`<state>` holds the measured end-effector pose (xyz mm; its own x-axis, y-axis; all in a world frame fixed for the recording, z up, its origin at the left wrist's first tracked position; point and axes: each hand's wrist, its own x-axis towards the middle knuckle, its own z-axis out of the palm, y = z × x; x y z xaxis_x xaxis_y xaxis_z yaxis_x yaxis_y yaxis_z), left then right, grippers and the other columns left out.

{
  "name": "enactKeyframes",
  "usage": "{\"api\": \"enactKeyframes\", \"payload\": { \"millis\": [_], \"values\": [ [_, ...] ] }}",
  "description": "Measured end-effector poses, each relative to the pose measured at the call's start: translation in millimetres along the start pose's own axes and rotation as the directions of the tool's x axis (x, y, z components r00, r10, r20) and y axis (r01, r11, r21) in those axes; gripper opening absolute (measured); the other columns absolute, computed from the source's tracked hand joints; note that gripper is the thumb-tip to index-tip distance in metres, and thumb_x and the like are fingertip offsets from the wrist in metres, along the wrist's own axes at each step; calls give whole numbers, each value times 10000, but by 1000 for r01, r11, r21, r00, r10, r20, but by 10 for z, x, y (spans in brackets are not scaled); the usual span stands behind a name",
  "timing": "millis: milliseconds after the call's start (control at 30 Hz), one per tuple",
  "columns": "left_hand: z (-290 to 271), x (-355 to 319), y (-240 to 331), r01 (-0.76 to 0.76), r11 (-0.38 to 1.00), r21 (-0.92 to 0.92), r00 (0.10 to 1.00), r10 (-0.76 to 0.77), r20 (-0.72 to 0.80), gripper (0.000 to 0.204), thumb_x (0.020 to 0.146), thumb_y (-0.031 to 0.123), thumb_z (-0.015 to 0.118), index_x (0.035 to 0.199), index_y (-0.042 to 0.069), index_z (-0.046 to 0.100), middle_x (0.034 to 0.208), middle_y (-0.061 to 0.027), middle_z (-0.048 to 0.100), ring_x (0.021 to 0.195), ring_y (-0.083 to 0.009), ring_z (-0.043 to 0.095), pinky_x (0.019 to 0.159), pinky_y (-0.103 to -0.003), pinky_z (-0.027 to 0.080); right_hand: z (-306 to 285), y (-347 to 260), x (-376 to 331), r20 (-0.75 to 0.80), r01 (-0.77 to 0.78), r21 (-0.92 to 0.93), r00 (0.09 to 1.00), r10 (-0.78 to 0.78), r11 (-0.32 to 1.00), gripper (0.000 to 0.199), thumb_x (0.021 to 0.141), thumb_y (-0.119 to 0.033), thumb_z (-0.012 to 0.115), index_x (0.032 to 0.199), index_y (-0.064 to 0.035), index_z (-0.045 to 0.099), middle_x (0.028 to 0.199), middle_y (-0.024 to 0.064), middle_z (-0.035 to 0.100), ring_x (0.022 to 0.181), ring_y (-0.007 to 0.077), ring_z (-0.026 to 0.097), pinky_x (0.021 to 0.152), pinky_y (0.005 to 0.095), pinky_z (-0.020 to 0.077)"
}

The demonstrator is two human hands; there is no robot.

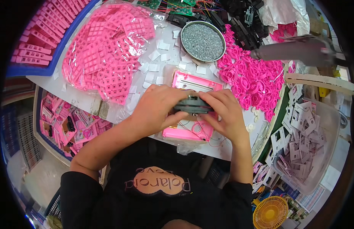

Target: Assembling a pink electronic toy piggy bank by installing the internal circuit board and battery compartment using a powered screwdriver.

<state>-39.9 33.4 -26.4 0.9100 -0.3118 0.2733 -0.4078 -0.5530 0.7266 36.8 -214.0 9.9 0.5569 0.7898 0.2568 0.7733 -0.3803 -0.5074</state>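
Observation:
Both my hands are closed around a black plastic part, held over an open pink plastic casing. My left hand grips its left end, thumb at the near side. My right hand pinches the right end, fingertips on top. The fingers hide much of the part and the casing's middle. A long slotted strip shows along the casing's far side. Thin red wires run out at its near right corner. Just beyond the casing stands a round metal bowl full of small silver screws.
A clear bag of pink keypad pieces lies left; pink rings are heaped right. White paper squares are scattered between. A grey power screwdriver hangs at right. Black parts and green circuit boards lie at the back.

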Motion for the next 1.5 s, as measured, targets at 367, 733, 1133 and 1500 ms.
{"api": "enactKeyframes", "payload": {
  "millis": [367, 733, 1133, 1500],
  "values": [
    [130, -11, 58, 52, 995, -84, 992, -61, -113, 749, 842, 139, 750, 1472, -32, 383, 1221, -169, 617, 1001, -286, 578, 913, -387, 461, -244, 247, 467, 336, -706, 139, 693, 637, 695, 452, 908, -407, 683, 931, 41, 739, 603, 124, 646, 577, 243, 656, 590, 375, 504],
    [134, 84, 265, 187, 973, 137, 982, -187, -9, 695, 832, 222, 752, 1430, -14, 490, 1212, -184, 555, 1077, -364, 586, 884, -424, 513, 45, 182, 184, -114, 46, -256, 990, -77, 966, 454, 717, -99, 792, 1151, -39, 675, 1127, 95, 677, 1062, 334, 600, 943, 458, 490],
    [-456, 905, 4, 226, 912, 342, 922, -314, 228, 264, 847, 279, 696, 990, 59, 720, 1059, -105, 679, 930, -299, 685, 794, -453, 538, -556, 649, 55, 13, -410, 303, 904, 427, 860, 598, 819, -131, 777, 1382, -44, 595, 1446, 208, 535, 1301, 379, 535, 1116, 450, 423],
    [36, 1850, -585, 16, 764, 644, 990, -103, 98, 215, 856, 258, 602, 836, 96, 741, 893, -125, 738, 926, -320, 703, 790, -512, 474, -824, -198, 671, -68, 154, 867, 979, -194, 473, 794, 941, -467, 674, 1517, -31, 345, 927, 147, 649, 780, 241, 627, 693, 384, 504]
  ]
}}
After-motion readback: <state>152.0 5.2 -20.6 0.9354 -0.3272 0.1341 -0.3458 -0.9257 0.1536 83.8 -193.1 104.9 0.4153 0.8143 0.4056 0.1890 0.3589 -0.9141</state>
